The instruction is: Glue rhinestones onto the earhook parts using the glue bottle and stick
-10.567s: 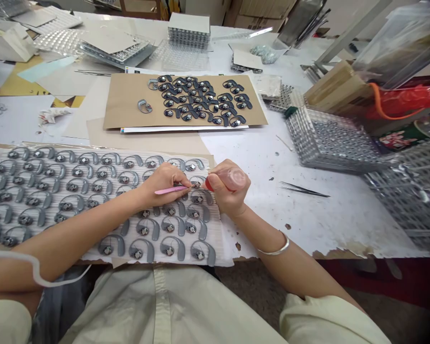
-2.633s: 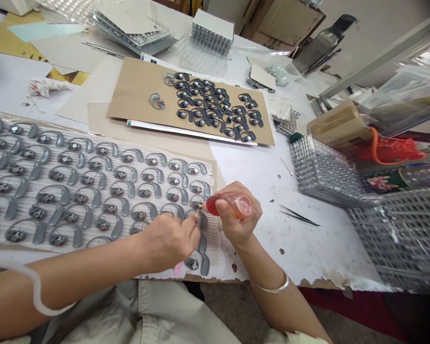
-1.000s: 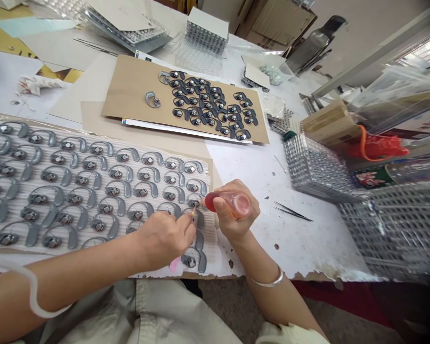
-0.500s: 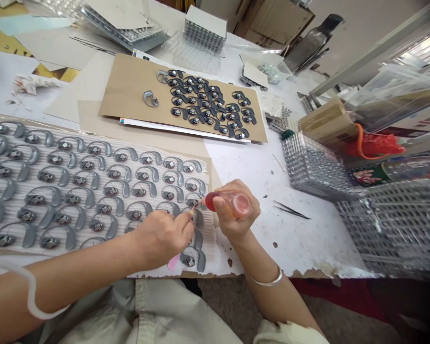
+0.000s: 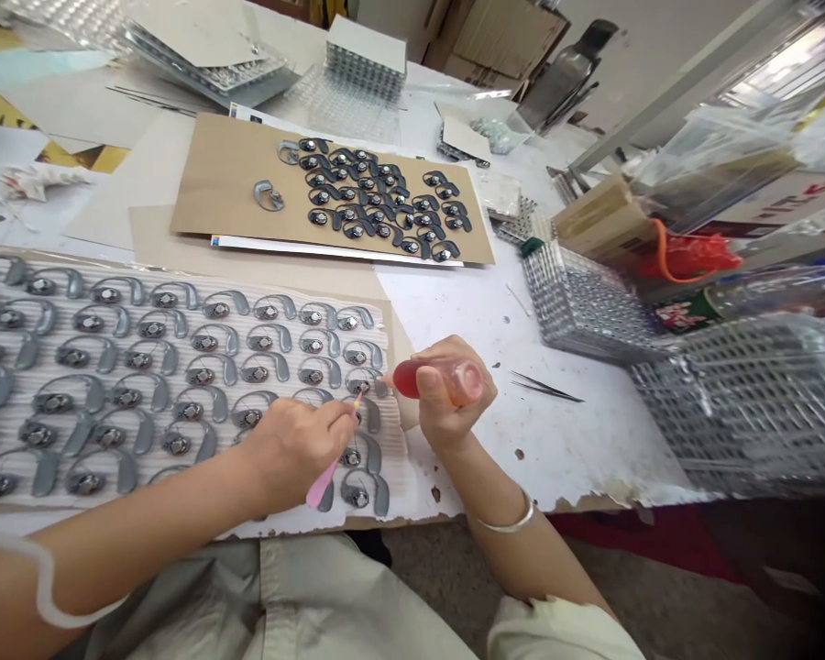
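The grey hook [image 5: 380, 388] bears a silvery disc [image 5: 362, 388]; left hand [image 5: 295, 449] pinches a pink tool [image 5: 323, 486], right hand [image 5: 448, 422] clasps a bottle [image 5: 462, 381] (translucent red).

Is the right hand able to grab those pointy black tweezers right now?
Probably not straight away: the right hand is wrapped around a red bottle. Reaching itself looks easy, though: the black tweezers lie to its right, with nothing seeming to block the way.
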Demonstrator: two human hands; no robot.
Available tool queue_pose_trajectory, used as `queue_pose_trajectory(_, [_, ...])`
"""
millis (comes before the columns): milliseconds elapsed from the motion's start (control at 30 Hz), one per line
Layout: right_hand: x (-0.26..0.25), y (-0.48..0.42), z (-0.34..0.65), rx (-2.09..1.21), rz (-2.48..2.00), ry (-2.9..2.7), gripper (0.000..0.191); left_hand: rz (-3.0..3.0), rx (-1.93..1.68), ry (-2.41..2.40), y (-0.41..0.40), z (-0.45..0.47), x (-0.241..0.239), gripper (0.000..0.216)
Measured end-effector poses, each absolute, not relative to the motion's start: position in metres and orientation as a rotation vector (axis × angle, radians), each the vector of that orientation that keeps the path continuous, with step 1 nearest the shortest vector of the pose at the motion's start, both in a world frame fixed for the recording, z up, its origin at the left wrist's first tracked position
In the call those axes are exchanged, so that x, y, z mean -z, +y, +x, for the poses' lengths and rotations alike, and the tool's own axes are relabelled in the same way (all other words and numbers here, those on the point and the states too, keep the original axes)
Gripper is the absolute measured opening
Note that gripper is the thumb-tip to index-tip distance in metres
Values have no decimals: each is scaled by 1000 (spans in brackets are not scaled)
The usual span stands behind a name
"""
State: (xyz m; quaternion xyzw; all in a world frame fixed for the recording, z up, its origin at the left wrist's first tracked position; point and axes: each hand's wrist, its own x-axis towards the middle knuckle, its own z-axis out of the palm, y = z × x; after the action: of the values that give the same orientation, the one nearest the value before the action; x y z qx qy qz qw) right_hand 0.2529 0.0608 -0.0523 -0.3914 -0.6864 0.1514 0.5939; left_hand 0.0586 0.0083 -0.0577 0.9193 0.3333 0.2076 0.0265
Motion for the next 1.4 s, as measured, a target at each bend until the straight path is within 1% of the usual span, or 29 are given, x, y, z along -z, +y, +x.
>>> queue_pose_trajectory(100, [54,62,255,-375,-940,-1562,16,2791,-680,1037,10,57,59,21])
queue_pose_trajectory(367, [55,61,253,-466,-942,-1603,18,2767,-827,1046,11,58,60,15])
queue_pose_trajectory(600, [60,61,255,-488,-960,-1603,17,2755,-815,1041,11,57,60,15])
queue_pose_trajectory(967, [54,62,252,-287,-791,-1703,10,2725,-780,1054,12,56,61,14])
queue_pose_trajectory(1400, [53,59,252,-263,-789,-1753,11,2589,-825,1057,16,55,56,15])
